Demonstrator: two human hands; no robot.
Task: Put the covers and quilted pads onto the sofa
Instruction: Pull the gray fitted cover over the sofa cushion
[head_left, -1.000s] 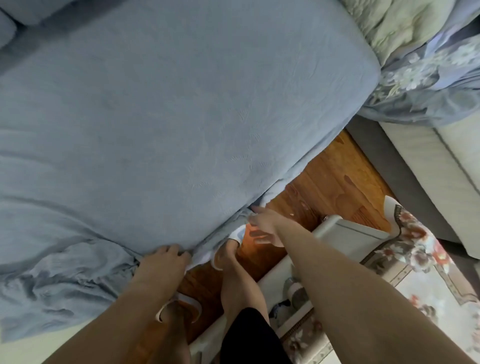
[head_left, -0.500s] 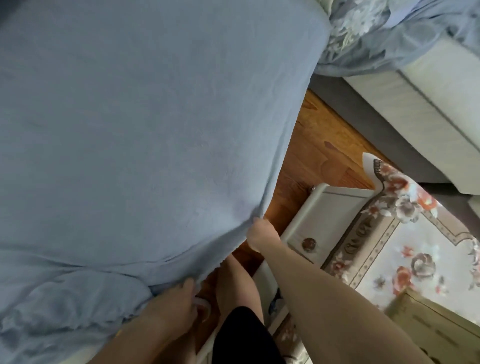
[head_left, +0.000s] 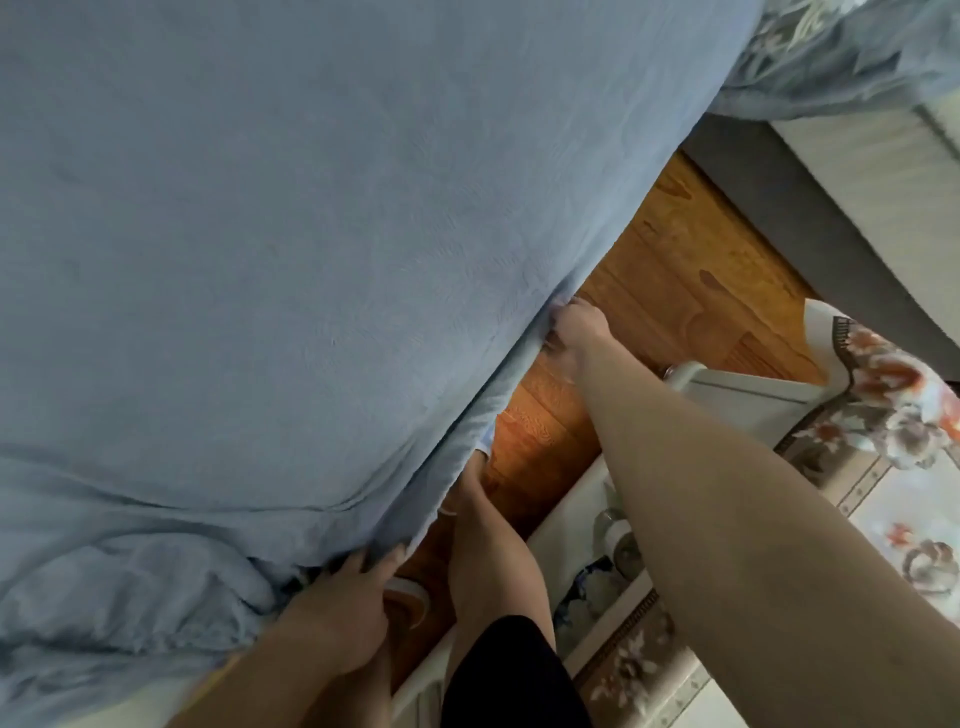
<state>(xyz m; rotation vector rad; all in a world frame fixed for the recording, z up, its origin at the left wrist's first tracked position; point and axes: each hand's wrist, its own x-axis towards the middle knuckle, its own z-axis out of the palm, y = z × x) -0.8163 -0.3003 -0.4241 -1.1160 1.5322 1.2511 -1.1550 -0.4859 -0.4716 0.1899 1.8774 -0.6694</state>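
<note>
A light blue cover (head_left: 311, 234) lies stretched over the wide sofa seat and fills most of the view. Its lower left part (head_left: 119, 597) is bunched in folds. My left hand (head_left: 343, 608) grips the cover's hem at the seat's front edge, fingers curled into the fabric. My right hand (head_left: 576, 327) is further along the same edge, fingers tucked into the hem under the seat. A flowered blue quilted pad (head_left: 841, 57) lies crumpled at the top right.
Wooden floor (head_left: 675, 291) shows between the sofa and a low pale table (head_left: 737, 405) under a flowered cloth (head_left: 893, 447). My legs and slippered feet stand close to the seat front. Another pale sofa section (head_left: 883, 171) runs along the right.
My right hand slid further along the seat's front edge, away from my left hand, which still holds the hem by the bunched fabric. The camera view shifted.
</note>
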